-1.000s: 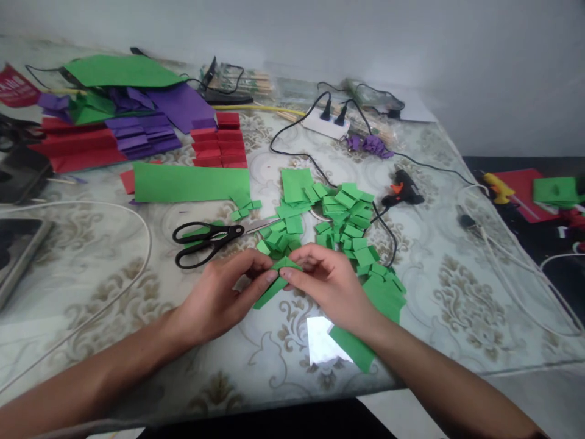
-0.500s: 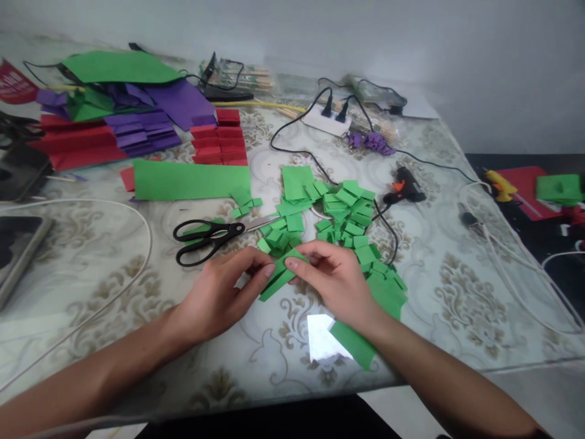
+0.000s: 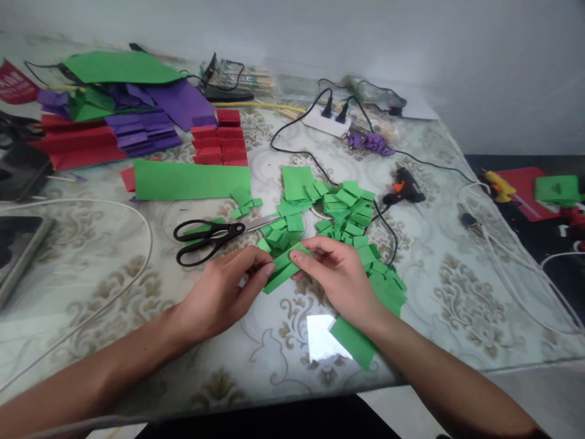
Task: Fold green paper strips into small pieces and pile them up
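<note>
A folded green paper strip is held between my two hands above the table. My left hand pinches its left end between thumb and fingers. Thumb and fingertips of my right hand press on the strip's upper right part. Just beyond the hands lies a heap of small cut green paper pieces. Black-handled scissors rest to the left, blades toward the heap. A larger green paper piece lies partly under my right wrist.
Behind the scissors lies a long green paper strip, with folded red paper beyond it. A black glue gun and a white power strip with cables sit at right and back. A tablet-like device is at left.
The green paper strip has shifted slightly up and its lower flap shows more open. My right hand has moved a little to the right; my left hand stays nearly in place.
</note>
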Demonstrator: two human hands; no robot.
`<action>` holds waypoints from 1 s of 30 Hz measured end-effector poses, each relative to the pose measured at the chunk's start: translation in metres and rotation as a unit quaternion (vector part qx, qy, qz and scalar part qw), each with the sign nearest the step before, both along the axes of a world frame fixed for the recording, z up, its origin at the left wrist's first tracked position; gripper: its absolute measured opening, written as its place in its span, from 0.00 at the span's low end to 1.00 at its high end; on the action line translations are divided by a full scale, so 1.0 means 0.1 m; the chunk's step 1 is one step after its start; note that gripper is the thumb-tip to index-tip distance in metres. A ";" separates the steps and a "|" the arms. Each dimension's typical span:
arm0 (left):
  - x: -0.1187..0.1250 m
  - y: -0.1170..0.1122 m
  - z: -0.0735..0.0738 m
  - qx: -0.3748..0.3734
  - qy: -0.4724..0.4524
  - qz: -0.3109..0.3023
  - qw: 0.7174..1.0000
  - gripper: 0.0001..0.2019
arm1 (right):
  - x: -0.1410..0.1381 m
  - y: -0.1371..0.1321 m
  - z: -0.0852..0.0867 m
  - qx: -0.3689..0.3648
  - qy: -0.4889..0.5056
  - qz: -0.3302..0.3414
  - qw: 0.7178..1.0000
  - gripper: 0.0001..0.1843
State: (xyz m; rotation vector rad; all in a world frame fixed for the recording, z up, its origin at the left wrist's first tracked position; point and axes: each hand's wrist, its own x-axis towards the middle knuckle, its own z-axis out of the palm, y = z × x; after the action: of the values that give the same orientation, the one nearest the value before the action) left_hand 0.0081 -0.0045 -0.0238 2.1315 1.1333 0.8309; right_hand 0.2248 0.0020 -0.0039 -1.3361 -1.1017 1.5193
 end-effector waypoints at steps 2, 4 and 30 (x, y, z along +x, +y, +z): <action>-0.01 0.01 0.01 0.004 0.003 0.002 1.000 0.03 | 0.01 0.01 0.01 0.004 0.001 -0.009 1.000 0.19; -0.01 0.01 0.03 0.007 0.008 0.009 1.000 0.04 | 0.02 0.02 0.02 0.007 0.005 -0.024 1.000 0.19; 0.00 0.01 0.04 0.007 -0.036 0.004 0.999 0.04 | -0.08 -0.06 -0.06 0.045 0.026 -0.001 0.999 0.17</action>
State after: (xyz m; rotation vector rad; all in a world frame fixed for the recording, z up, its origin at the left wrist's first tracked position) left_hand 0.0077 -0.0037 -0.0201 2.0915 1.1032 0.9152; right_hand 0.2169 -0.0035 -0.0099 -1.2302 -1.1221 1.4776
